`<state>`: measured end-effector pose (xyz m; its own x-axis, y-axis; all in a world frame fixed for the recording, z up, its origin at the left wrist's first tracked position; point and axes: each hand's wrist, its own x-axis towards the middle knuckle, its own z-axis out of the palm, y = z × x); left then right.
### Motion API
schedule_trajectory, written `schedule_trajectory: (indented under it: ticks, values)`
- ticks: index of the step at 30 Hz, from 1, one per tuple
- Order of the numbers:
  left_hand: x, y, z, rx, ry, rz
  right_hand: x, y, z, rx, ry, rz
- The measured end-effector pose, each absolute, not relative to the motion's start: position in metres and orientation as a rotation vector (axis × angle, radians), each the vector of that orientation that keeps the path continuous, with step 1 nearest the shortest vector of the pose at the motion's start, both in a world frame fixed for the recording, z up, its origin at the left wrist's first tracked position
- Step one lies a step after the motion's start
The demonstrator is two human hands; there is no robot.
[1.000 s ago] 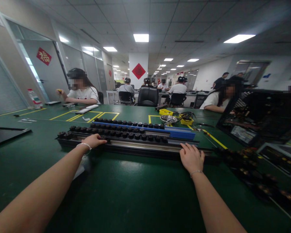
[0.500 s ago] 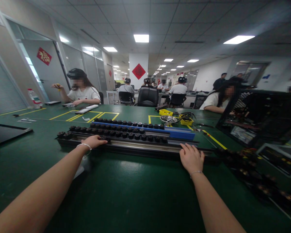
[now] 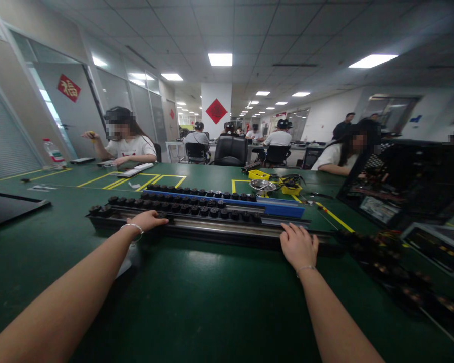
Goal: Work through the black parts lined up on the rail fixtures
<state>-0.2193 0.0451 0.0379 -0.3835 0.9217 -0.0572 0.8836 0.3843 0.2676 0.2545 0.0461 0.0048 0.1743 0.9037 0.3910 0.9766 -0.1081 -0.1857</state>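
Two bare hands laid flat on a long black rail on the green worktop.

The left hand (image 3: 147,220) rests palm down near the rail's left end, its grip spread loose and closed on nothing; a thin bracelet circles the wrist. The right hand (image 3: 298,245) lies flat well along the rail to the right, fingers slightly apart, pressing on top rather than clasping it. The long rail (image 3: 219,228) is a dark, straight bar with a dull metal strip along its face, lying across the middle of the matt green worktop (image 3: 196,297). Just behind it, toward the far edge, run two rows of small round black knobs (image 3: 181,207), the rear row set on a smooth blue strip (image 3: 280,207). Farther back stand a shiny metal bowl (image 3: 263,185) and a yellow plastic tray (image 3: 259,174).
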Motion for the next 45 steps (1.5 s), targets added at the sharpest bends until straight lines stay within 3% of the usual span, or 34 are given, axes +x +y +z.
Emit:
schedule_trajectory:
  ticks: [22,45]
  values:
    - [-0.217,0.047,0.036,1.633,2.413,0.363,0.255,0.046,0.007,-2.071,-1.793,-0.189]
    - [-0.201,0.040,0.040,1.676,2.435,0.172,0.255,0.047,0.005,-2.074,-1.788,-0.210]
